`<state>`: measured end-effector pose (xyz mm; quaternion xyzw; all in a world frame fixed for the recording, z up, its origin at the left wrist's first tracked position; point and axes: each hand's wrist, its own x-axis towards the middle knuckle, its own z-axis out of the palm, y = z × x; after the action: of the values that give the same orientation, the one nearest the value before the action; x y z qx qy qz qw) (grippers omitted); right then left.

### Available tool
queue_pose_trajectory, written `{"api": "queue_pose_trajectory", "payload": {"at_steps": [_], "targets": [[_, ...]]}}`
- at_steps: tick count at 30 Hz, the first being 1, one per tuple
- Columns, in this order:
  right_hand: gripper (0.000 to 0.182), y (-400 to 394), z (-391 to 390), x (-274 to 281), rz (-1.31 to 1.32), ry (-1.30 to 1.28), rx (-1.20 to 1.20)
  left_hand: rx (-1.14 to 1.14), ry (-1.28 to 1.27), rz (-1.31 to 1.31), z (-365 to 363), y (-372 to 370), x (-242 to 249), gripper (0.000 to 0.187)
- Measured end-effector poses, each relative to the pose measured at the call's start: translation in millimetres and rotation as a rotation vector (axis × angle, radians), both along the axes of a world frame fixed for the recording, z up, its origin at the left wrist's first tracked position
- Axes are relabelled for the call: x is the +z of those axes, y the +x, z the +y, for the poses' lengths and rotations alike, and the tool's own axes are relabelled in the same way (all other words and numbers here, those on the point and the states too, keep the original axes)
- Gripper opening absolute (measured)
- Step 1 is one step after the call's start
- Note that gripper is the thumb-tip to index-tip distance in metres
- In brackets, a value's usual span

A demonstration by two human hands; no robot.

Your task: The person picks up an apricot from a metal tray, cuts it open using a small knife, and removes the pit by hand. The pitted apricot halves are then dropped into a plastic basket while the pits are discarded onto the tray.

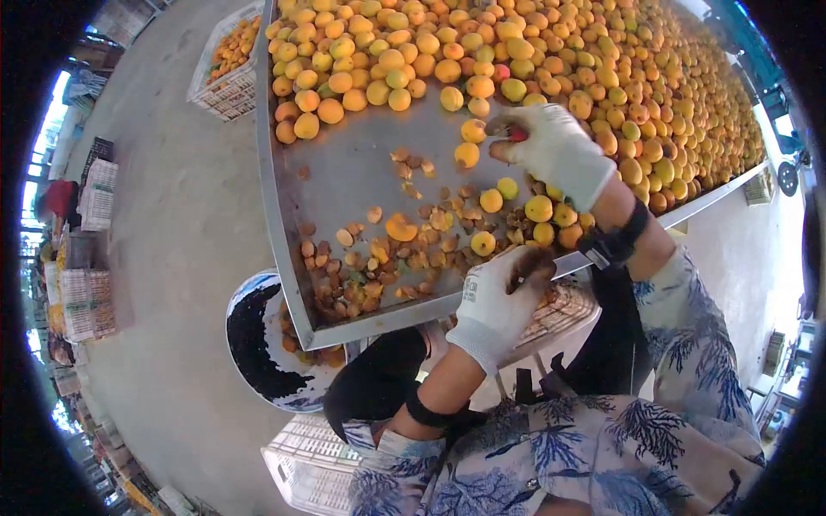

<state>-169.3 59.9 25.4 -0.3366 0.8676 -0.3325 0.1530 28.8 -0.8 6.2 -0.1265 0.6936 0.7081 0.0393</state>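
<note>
Two knit-gloved hands | right hand point(555, 150) fingers pinch red-blushed round apricot point(517, 134) | left hand point(499, 297) fingers curled, contents unclear | smooth steel tray point(361, 163)

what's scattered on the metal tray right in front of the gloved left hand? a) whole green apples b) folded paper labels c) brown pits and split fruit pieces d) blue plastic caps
c: brown pits and split fruit pieces litter the metal tray beside the left hand, while the right hand reaches among whole apricots farther up.
</note>
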Motion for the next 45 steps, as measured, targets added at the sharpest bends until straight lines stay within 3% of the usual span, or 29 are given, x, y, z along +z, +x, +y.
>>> {"api": "queue_pose_trajectory", "payload": {"at_steps": [3,7,8,10,11,13,18,20,22,25,26,28,30,32,34,36,45], "targets": [[0.037,-4,-33,-20,0.298,0.415,0.135,0.055,0.170,-0.015,-6,-2,3,0.023],[0.040,0,-51,-38,0.271,0.602,0.197,0.084,0.273,-0.008,-18,-3,5,0.031],[0.040,-1,-48,-38,0.278,0.608,0.206,0.187,0.371,0.027,-20,-3,5,0.034],[0.040,-6,-37,-36,-0.004,0.152,0.183,0.298,0.471,0.073,-25,-4,7,0.037],[0.039,16,-37,3,-0.496,-0.037,0.027,0.435,0.500,0.061,-30,-3,10,0.040],[0.036,31,-24,26,-0.586,-0.141,0.024,0.629,0.447,0.124,-36,-5,5,0.046],[0.038,51,21,41,-0.968,-0.307,0.067,0.619,0.649,0.133,-33,-8,17,0.056],[0.044,60,32,40,-0.934,-0.197,0.014,0.515,0.769,0.273,-27,-10,17,0.055],[0.046,62,42,34,-0.907,-0.227,0.038,0.485,0.807,0.251,-22,-14,16,0.056],[0.034,70,48,36,-0.580,-0.356,0.035,0.545,0.808,0.286,-13,-22,7,0.051],[0.034,66,55,32,-0.588,-0.366,0.028,0.540,0.800,0.276,-14,-24,-1,0.051],[0.026,54,69,25,-0.158,-0.292,-0.029,0.392,0.957,0.234,-19,-30,-14,0.046],[0.027,57,77,29,-0.292,-0.347,-0.103,0.412,0.862,0.218,-16,-33,-15,0.048],[0.027,60,86,28,-0.091,-0.322,-0.039,0.434,0.889,0.184,-14,-39,-18,0.051],[0.027,61,94,16,-0.055,-0.379,-0.033,0.463,0.893,0.139,-5,-46,-14,0.049],[0.028,62,93,15,0.015,-0.285,0.121,0.498,0.903,0.101,1,-51,-15,0.047],[0.030,63,93,5,0.004,-0.142,0.171,0.455,0.904,0.109,2,-49,-23,0.039]]}}
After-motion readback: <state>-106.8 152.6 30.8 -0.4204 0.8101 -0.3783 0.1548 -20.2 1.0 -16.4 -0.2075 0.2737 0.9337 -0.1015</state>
